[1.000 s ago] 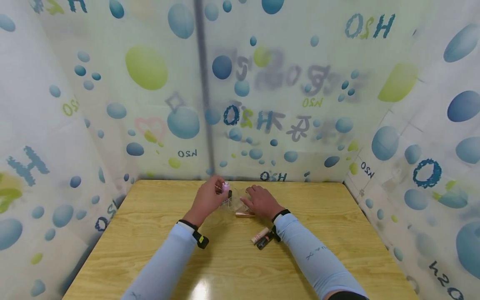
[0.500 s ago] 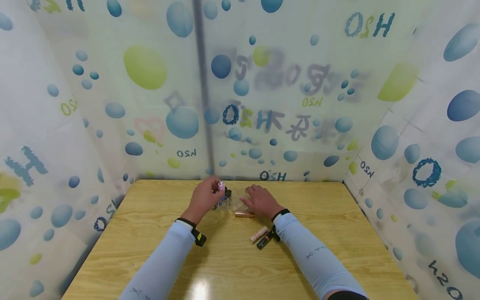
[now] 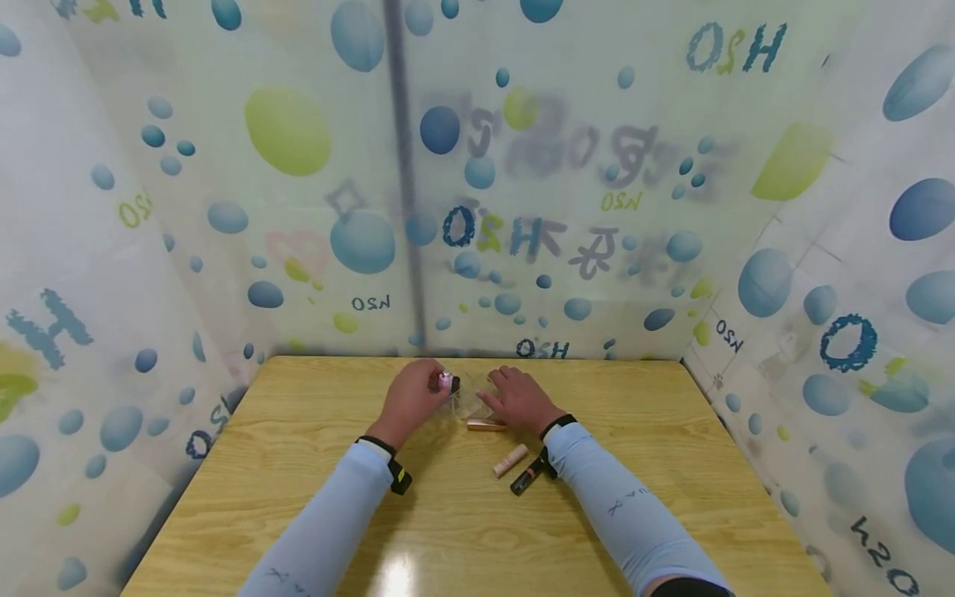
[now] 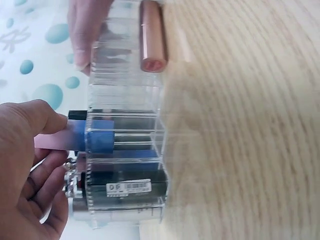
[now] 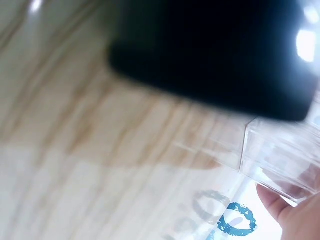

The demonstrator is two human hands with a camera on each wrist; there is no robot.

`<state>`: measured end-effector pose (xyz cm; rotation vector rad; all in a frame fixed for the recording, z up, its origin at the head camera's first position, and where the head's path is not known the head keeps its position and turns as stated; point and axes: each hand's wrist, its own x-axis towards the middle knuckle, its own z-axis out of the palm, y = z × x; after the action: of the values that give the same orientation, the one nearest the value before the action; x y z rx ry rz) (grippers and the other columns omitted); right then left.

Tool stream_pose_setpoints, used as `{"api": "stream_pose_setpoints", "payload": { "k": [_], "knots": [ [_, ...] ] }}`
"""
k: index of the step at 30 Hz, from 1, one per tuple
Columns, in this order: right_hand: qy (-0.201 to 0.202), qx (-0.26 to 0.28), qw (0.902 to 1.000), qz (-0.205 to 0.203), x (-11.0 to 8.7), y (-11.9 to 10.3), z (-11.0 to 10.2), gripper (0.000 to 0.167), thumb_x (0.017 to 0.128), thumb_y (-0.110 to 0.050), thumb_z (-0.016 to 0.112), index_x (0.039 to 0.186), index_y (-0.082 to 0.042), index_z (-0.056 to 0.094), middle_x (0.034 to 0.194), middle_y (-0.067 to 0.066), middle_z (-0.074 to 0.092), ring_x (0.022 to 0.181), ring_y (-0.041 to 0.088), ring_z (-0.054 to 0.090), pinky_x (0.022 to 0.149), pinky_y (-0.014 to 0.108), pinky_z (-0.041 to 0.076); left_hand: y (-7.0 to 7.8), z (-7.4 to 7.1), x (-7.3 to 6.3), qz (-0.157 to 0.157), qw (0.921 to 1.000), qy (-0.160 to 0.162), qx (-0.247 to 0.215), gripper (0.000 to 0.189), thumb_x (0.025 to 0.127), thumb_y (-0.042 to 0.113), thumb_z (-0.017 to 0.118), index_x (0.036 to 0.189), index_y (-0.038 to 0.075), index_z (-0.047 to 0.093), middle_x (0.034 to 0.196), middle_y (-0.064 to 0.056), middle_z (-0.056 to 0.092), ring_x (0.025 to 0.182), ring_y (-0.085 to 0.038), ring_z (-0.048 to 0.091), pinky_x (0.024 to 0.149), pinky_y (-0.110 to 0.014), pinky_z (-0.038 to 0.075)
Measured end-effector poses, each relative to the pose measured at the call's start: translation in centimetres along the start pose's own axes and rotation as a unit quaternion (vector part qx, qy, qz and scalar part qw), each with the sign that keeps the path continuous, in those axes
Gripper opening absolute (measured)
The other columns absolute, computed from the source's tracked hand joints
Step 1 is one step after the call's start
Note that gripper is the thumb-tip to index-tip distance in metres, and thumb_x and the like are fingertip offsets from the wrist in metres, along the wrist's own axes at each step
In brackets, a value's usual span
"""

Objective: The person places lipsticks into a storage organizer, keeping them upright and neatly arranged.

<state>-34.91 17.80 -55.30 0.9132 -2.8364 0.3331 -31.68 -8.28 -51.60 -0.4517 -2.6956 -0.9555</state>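
Observation:
My left hand [image 3: 414, 392] pinches a pink-to-blue lipstick tube [image 4: 75, 136] between thumb and fingers. The tube's blue end is inside a slot of a clear plastic organizer [image 4: 125, 92], and its pink end sticks out at the top. Beside it in the organizer stand a dark tube with a white label [image 4: 127, 187] and others, partly covered by the left fingers. My right hand [image 3: 522, 402] rests its fingers on the top of the organizer's right end. A rose-gold lipstick tube [image 4: 152, 37] lies on the table against the organizer's near side.
Closer to me on the wooden table [image 3: 358, 514] lie a pale pink tube [image 3: 511, 461] and a black tube [image 3: 528, 478], the latter right by the right wrist. A patterned curtain [image 3: 477, 315] hangs behind the table's far edge and along both sides.
My left hand has moved left and then back right with the pink-to-blue lipstick tube, which now sits lower at the organizer. The pale pink tube has shifted slightly left. The right hand stays put.

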Motion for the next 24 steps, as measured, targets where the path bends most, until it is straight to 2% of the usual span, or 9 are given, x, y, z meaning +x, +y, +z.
{"api": "stream_pose_setpoints", "payload": {
  "k": [7,18,24],
  "knots": [
    [0.001,0.006,1.0000,-0.003,-0.1,-0.1,-0.1,0.058,0.118,-0.049,0.047,0.146,-0.001,0.064,0.137,0.017,0.068,0.124,0.035,0.066,0.108,0.054,0.055,-0.5,1.0,-0.3,0.028,0.9980,0.020,0.053,0.019,0.096,0.019,0.085,0.110,0.008,0.078,0.110,-0.007,0.068,0.105,-0.029,0.060,0.096,-0.049,0.054],
    [-0.012,0.000,0.9999,0.005,-0.2,-0.2,-0.1,0.062,0.118,-0.052,0.043,0.148,-0.002,0.063,0.141,0.016,0.067,0.129,0.035,0.065,0.110,0.054,0.054,-0.6,1.3,-0.8,0.047,0.9917,0.037,0.114,0.017,0.094,0.022,0.084,0.103,0.010,0.077,0.111,-0.007,0.059,0.102,-0.030,0.054,0.087,-0.049,0.048],
    [-0.006,0.000,1.0000,0.002,-0.2,-0.4,-0.5,0.061,0.118,-0.052,0.044,0.146,-0.002,0.064,0.137,0.016,0.068,0.125,0.034,0.066,0.108,0.054,0.055,-0.8,1.2,-0.9,0.053,0.9886,0.030,0.138,0.014,0.096,0.026,0.080,0.098,0.013,0.073,0.112,-0.006,0.058,0.103,-0.029,0.053,0.087,-0.050,0.047]
  ]
}}
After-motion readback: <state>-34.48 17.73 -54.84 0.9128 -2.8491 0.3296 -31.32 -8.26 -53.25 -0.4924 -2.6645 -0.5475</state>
